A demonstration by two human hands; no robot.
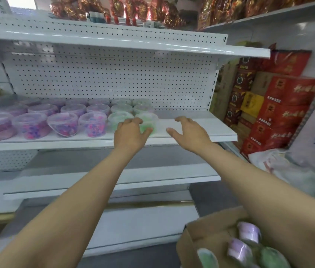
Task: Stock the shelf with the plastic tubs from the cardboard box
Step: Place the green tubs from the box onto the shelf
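On the white middle shelf (210,130) stand rows of clear lidded tubs, purple and pink ones (62,123) to the left and green ones (121,108) to the right. My left hand (129,132) curls round the front right green tub (149,120), which stands on the shelf. My right hand (187,130) hovers over the bare right end of the shelf with fingers spread, holding nothing. The cardboard box (210,235) sits at the bottom right under my right forearm, with purple tubs (247,232) and green tubs (269,256) inside.
An upper shelf (152,46) overhangs the tubs. Lower shelves (152,173) run below. Stacked red and yellow cartons (280,105) fill the right side, with a white plastic bag (272,161) in front of them. Red decorations (125,10) hang along the top.
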